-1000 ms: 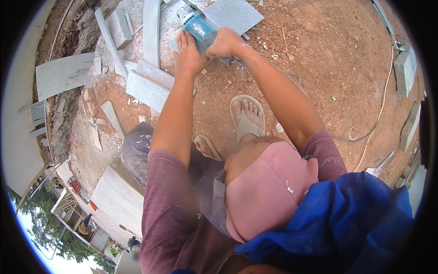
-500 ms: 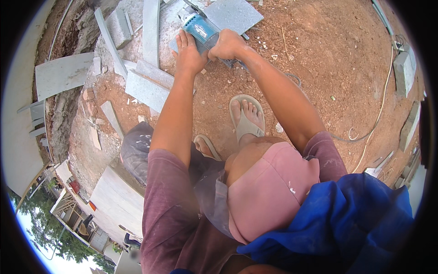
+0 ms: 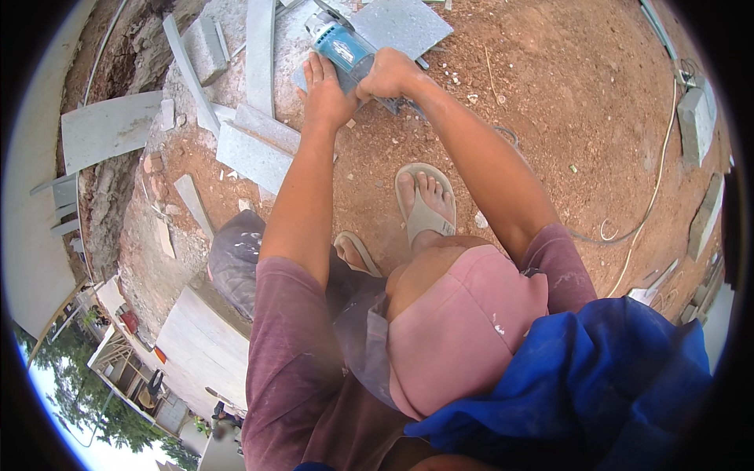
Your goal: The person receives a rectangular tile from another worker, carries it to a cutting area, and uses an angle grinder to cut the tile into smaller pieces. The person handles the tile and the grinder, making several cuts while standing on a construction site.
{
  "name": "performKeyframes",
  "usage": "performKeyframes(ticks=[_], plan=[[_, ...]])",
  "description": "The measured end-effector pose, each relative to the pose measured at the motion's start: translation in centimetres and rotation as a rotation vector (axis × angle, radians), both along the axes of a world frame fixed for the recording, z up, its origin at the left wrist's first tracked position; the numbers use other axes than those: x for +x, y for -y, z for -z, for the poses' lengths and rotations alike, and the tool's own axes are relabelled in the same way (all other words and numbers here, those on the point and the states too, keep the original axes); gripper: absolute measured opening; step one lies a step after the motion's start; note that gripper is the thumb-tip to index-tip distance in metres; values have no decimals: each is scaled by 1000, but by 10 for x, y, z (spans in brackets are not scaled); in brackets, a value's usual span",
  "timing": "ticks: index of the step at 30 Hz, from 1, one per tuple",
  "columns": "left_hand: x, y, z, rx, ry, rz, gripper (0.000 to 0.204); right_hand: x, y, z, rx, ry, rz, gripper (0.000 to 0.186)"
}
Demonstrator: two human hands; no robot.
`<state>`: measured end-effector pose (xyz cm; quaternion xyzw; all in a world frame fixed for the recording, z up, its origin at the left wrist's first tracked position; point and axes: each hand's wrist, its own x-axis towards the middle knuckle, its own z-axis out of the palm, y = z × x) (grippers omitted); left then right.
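A blue angle grinder (image 3: 343,47) with a metal head lies over a grey stone tile (image 3: 404,28) at the top of the view. My right hand (image 3: 387,75) is wrapped around the grinder's rear body. Beside it, my left hand (image 3: 326,96) rests with its fingers stretched flat on the left part of the tile, just left of the tool. The grinder's disc and the line where it meets the tile are hidden from me.
Cut stone slabs (image 3: 250,157) and long strips (image 3: 260,59) lie left of my arms. A stone block (image 3: 206,51) stands behind them. My sandalled foot (image 3: 426,196) is on the reddish dirt. A pale cable (image 3: 649,206) runs along the right side, near more slabs (image 3: 697,125).
The grinder and my right hand have shifted very slightly up and to the left. My left hand stays in place on the tile.
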<state>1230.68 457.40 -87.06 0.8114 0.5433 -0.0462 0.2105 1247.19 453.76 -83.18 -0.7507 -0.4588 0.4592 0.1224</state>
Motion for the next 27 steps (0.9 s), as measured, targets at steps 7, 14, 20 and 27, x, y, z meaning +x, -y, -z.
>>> performKeyframes(ticks=[7, 14, 20, 27], plan=[[-1, 0, -1, -6, 10, -8, 119, 1, 1, -2, 2, -9, 1, 40], [0, 1, -2, -13, 57, -25, 115, 3, 5, -2, -15, -26, 4, 39], [-1, 1, -5, -38, 126, -77, 121, 3, 9, -2, 0, -36, 15, 36], [5, 4, -9, -42, 127, -76, 120, 6, 6, 4, 3, -25, 11, 36]])
